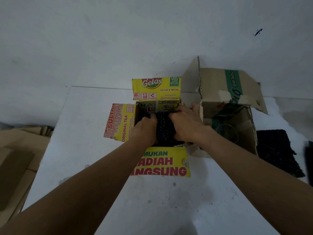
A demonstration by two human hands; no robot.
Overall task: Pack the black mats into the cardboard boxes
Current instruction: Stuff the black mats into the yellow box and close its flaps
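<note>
A yellow printed cardboard box (156, 89) stands open in the middle of the white table, its four flaps spread outward. Inside it sits a rolled or folded black mat (164, 128) with a dotted texture. My left hand (145, 128) presses on the mat's left side, fingers curled over it. My right hand (186, 124) grips the mat's right side, reaching to the box's far right corner. Another black mat (276, 150) lies flat on the table at the right edge.
A brown cardboard box (228, 92) with a green stripe stands open just right of the yellow box, touching it. Flattened brown cardboard (18, 155) lies on the floor at the left. The white table (84, 133) meets a pale wall behind.
</note>
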